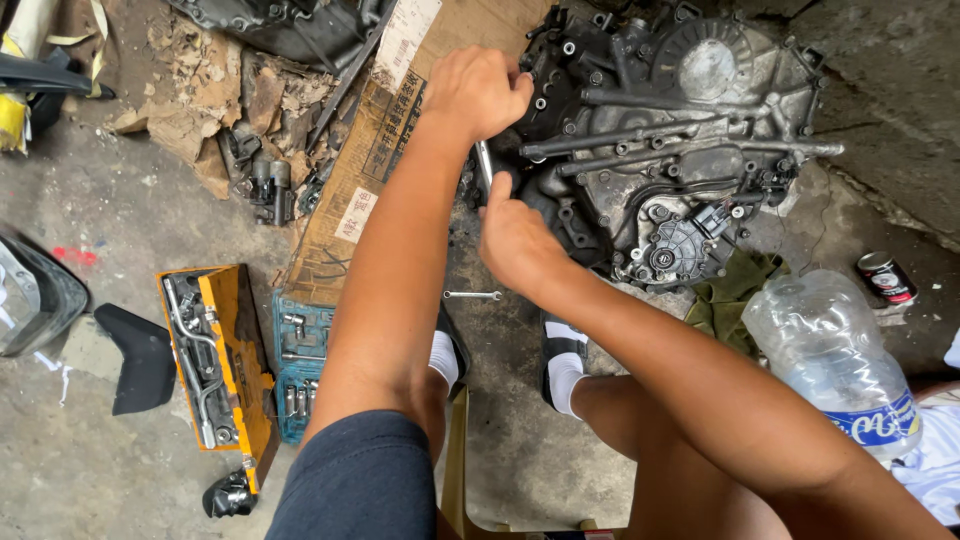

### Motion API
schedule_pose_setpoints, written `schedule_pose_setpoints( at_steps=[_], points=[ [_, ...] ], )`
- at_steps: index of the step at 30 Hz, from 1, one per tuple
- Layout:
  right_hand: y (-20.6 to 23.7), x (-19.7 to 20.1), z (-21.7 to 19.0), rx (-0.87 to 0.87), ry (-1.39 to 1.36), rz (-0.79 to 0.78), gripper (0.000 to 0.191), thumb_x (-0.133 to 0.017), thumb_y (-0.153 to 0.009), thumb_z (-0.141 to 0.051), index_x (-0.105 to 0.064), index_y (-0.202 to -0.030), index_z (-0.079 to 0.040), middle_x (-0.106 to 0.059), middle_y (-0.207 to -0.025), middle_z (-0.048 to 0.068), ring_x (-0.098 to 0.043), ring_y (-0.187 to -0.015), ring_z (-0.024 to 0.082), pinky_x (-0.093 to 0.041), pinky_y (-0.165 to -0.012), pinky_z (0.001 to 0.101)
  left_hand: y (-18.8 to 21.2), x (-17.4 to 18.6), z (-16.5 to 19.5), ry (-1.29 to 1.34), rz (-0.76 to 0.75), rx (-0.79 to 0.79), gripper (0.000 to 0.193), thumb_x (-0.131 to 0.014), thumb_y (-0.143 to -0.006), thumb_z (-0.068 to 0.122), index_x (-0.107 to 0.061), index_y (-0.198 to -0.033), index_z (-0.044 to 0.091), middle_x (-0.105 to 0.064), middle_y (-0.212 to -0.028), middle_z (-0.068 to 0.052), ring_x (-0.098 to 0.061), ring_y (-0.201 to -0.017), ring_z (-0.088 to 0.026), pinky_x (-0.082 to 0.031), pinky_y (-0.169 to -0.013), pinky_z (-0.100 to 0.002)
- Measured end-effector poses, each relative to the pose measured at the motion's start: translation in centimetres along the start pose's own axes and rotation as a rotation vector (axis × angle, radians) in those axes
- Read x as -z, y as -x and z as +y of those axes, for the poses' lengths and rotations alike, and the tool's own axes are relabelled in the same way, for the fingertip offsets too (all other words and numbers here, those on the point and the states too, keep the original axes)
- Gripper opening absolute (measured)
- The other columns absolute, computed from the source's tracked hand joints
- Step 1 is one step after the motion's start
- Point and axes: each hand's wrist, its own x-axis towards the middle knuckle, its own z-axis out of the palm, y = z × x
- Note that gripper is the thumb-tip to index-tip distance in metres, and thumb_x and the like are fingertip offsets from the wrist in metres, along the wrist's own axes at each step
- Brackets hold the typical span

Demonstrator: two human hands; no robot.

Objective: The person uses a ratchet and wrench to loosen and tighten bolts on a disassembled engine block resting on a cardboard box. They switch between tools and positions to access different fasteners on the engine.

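We see 2 bare hands at work on a dark, greasy engine assembly (680,140) lying on the concrete floor (100,470). The left hand (478,90) is closed in a fist against the assembly's upper left edge; what it grips is hidden. The right hand (515,240) is closed around the lower end of a slim metal wrench (484,165), which runs upward between both hands, beside the casting. A small loose wrench (472,295) lies on the floor below. Flattened cardboard (350,200), 1 orange tool case (215,355), 1 teal socket tray (298,365), 1 clear plastic bottle (830,360) and 1 can (886,277) surround the site.
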Motion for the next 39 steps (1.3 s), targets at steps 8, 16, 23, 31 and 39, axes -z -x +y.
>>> schedule_pose_setpoints(
  at_steps=[8, 16, 23, 31, 39],
  points=[
    [0.1, -3.2, 0.7, 0.001, -0.483, 0.091, 0.022, -0.047, -0.101, -0.012, -0.03, -0.11, 0.0, -0.065, -0.087, 0.035, -0.066, -0.08, 0.055, -0.05, -0.071, 0.0603, 1.5, 0.3, 1.0, 0.076, 0.099, -0.046, 0.027, -0.063, -0.082, 0.031, -0.081, -0.087, 0.012, -0.073, -0.088, -0.021, -0.068, -0.087, -0.043, -0.053, -0.083, -0.051],
    [-1.0, -1.8, 4.3, 0.073, -0.111, -0.017, 0.026, -0.044, -0.106, -0.022, -0.034, -0.114, 0.0, -0.066, -0.093, 0.037, -0.064, -0.09, 0.055, -0.047, -0.08, 0.0606, 3.0, 0.7, 0.0, 0.151, 0.231, 0.135, 0.027, -0.063, -0.082, 0.028, -0.079, -0.083, 0.006, -0.072, -0.083, -0.024, -0.069, -0.081, -0.044, -0.056, -0.079, -0.05],
    [-0.6, 0.4, 3.0, -0.002, -0.038, -0.06, 0.029, -0.04, -0.108, -0.027, -0.037, -0.116, 0.0, -0.067, -0.094, 0.034, -0.065, -0.09, 0.054, -0.047, -0.082, 0.0615, 2.8, 1.3, 0.5, 0.188, 0.244, 0.212, 0.028, -0.062, -0.081, 0.028, -0.079, -0.082, 0.005, -0.071, -0.081, -0.024, -0.07, -0.079, -0.043, -0.057, -0.078, -0.049],
    [-1.1, -1.2, 3.5, -0.137, -0.709, -0.003, 0.039, -0.054, -0.104, -0.047, -0.057, -0.095, -0.01, -0.06, -0.069, 0.007, -0.055, -0.053, 0.017, -0.044, -0.052, 0.0349, 1.9, 1.0, -0.7, 0.261, 0.278, 0.075, 0.026, -0.069, -0.078, 0.028, -0.076, -0.073, 0.003, -0.068, -0.074, -0.027, -0.068, -0.074, -0.044, -0.056, -0.075, -0.049],
    [-1.6, -2.1, 1.8, -0.248, -1.353, -0.251, 0.051, -0.045, -0.102, -0.061, -0.045, -0.084, -0.013, -0.038, -0.059, -0.005, -0.025, -0.039, 0.006, -0.016, -0.035, 0.0261, 2.0, 1.8, -1.8, 0.289, 0.208, 0.072, 0.027, -0.068, -0.08, 0.024, -0.071, -0.068, -0.001, -0.064, -0.071, -0.029, -0.065, -0.07, -0.046, -0.054, -0.07, -0.049]
  ],
)
